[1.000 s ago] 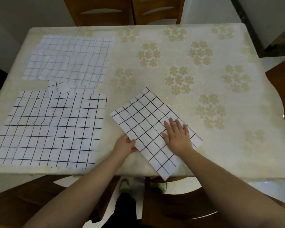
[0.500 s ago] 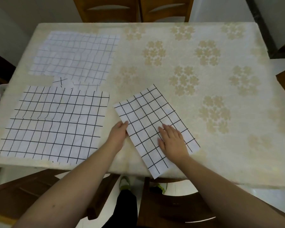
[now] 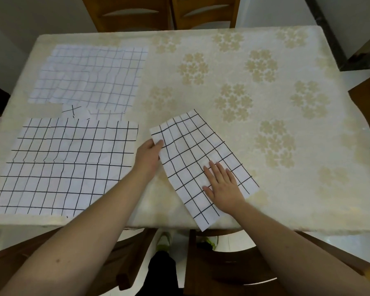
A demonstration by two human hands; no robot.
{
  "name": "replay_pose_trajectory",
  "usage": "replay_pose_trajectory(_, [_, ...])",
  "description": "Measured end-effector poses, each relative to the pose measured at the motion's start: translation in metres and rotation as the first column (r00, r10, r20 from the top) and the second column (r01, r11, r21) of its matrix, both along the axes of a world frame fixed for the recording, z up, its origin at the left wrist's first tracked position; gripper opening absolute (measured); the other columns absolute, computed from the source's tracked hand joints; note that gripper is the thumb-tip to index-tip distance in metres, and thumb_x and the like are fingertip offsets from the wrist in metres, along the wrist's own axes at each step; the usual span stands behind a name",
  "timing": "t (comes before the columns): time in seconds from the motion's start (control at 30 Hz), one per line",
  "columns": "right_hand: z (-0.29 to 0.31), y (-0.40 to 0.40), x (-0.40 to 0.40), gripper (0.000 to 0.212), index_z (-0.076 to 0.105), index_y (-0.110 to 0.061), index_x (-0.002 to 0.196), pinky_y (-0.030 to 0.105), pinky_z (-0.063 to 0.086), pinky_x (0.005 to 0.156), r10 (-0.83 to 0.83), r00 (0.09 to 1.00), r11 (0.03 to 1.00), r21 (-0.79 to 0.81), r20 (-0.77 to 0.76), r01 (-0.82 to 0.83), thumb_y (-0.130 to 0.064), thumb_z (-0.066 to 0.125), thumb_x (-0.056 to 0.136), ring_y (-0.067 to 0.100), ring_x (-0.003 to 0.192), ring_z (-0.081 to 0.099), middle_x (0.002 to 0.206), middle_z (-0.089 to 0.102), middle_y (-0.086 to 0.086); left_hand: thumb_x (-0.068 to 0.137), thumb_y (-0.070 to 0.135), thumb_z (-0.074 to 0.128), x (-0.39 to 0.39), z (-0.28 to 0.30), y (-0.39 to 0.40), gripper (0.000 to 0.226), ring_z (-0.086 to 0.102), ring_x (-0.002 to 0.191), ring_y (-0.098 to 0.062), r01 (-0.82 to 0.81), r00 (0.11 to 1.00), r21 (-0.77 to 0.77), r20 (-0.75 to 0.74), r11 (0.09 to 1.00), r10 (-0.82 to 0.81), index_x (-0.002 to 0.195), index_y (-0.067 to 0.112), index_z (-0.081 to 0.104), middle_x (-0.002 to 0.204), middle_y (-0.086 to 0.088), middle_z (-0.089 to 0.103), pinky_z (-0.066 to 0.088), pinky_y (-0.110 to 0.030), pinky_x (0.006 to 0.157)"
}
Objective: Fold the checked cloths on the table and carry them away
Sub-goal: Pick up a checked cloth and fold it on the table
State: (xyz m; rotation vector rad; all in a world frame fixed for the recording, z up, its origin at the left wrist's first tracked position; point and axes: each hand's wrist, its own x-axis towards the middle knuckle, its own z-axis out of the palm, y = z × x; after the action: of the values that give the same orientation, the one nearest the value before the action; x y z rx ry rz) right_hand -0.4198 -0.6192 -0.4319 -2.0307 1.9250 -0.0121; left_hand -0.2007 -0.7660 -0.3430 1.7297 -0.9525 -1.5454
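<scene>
Since half a second ago the left hand point(image 3: 148, 155) has slid up the long edge of the folded white cloth with bold black checks point(image 3: 201, 165) to its far left corner, which now lifts and ripples off the desk point(image 3: 286, 189). That hand's grip is closed in a pinch on the corner, thumb on top; the fingers beneath are hidden by the fabric. The right hand point(image 3: 223, 186) lies flat on the cloth's near half, fingers straight and slightly spread, pressing it down.

The folded cloth lies slantwise near the desk's front edge, its nearest corner poking just past that edge. Just beside it on the left a larger unfolded black-checked white cloth point(image 3: 66, 165) is spread flat, reaching the front and left edges. Beyond that lies a paler, creased white cloth with thin grey checks point(image 3: 90, 75), its near edge folded over, so what lies under the flap cannot be told. The desk's cream flower-patterned cover is bare on the right half. Brown wooden chairs point(image 3: 158, 11) stand at the far side, cut off by the frame.
</scene>
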Motion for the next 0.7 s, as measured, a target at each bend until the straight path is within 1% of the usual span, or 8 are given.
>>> replay_pose_trajectory(0.1, [0.0,0.001,0.0,0.067,0.016,-0.022,0.156,0.043,0.005,0.121,-0.006,1.0,1.0,-0.024,0.0,0.006,-0.056,0.017,0.099,0.023,0.151,0.007,0.163,0.011,0.004,0.092,0.025,0.065,0.002,0.014,0.018,0.008,0.068,0.091,-0.014,0.119,0.993,-0.112,0.038,0.987,-0.115,0.093,0.022,0.072,0.096,-0.002,0.074,0.052,-0.029,0.089])
replay_pose_trajectory(0.17, [0.004,0.001,0.001,0.067,0.02,-0.021,0.155,0.044,0.009,0.121,-0.024,1.0,0.999,-0.033,0.02,0.024,-0.055,0.018,0.098,0.023,0.151,0.008,0.163,0.012,0.004,0.094,0.021,0.063,0.002,0.023,0.032,0.009,0.063,0.075,0.002,0.209,0.975,-0.177,0.107,0.962,-0.193,0.095,0.019,0.071,0.086,0.005,0.072,0.048,-0.012,0.075])
replay_pose_trajectory(0.23, [0.012,0.002,0.007,0.062,0.034,-0.015,0.15,0.045,0.02,0.119,-0.148,0.985,0.983,-0.098,0.085,0.156,-0.048,0.026,0.099,0.027,0.148,0.019,0.16,0.025,0.009,0.094,0.02,0.063,0.005,0.026,0.044,0.013,0.056,0.064,0.002,0.313,0.945,-0.207,0.167,0.927,-0.281,0.095,0.01,0.07,0.078,0.003,0.066,0.043,-0.011,0.064])
replay_pose_trajectory(0.33, [0.023,0.009,0.016,0.054,0.05,-0.009,0.139,0.046,0.031,0.114,-0.402,0.881,0.878,-0.169,0.25,0.448,-0.041,0.036,0.097,0.03,0.141,0.034,0.149,0.044,0.012,0.093,0.018,0.064,0.011,0.027,0.057,0.01,0.056,0.068,-0.001,0.465,0.882,-0.233,0.212,0.854,-0.422,0.095,0.012,0.071,0.081,0.002,0.067,0.043,-0.013,0.067])
replay_pose_trajectory(0.47, [0.047,0.023,0.024,0.044,0.05,-0.007,0.139,0.033,0.027,0.113,-0.571,0.639,0.718,-0.063,0.516,0.693,-0.029,0.041,0.102,0.024,0.136,0.04,0.144,0.049,0.009,0.093,0.016,0.065,0.016,0.024,0.07,0.017,0.064,0.085,0.007,0.604,0.797,-0.285,0.223,0.745,-0.561,0.095,0.032,0.072,0.093,0.016,0.072,0.044,-0.006,0.076])
replay_pose_trajectory(0.6, [0.073,0.04,0.032,0.044,0.049,-0.015,0.139,0.033,0.035,0.11,-0.654,0.372,0.582,0.124,0.659,0.803,-0.036,0.031,0.105,0.019,0.13,0.046,0.14,0.053,0.003,0.092,0.018,0.065,0.019,0.015,0.083,0.019,0.063,0.099,0.001,0.739,0.674,-0.279,0.294,0.613,-0.678,0.099,0.033,0.074,0.105,0.019,0.071,0.045,-0.008,0.085])
replay_pose_trajectory(0.63, [0.077,0.044,0.034,0.046,0.052,-0.016,0.136,0.035,0.038,0.108,-0.667,0.262,0.526,0.191,0.698,0.828,-0.039,0.027,0.105,0.02,0.127,0.051,0.135,0.056,0.003,0.091,0.014,0.066,0.019,0.012,0.087,0.02,0.062,0.101,0.001,0.754,0.657,-0.274,0.289,0.597,-0.697,0.099,0.031,0.074,0.106,0.019,0.071,0.043,-0.006,0.086])
replay_pose_trajectory(0.7, [0.083,0.049,0.036,0.051,0.055,-0.016,0.13,0.035,0.048,0.096,-0.653,-0.048,0.369,0.373,0.756,0.851,-0.046,0.022,0.105,0.023,0.111,0.061,0.12,0.063,0.006,0.088,0.005,0.064,0.017,0.008,0.093,0.026,0.061,0.104,-0.002,0.792,0.61,-0.259,0.291,0.553,-0.738,0.101,0.025,0.073,0.11,0.014,0.068,0.038,0.0,0.086])
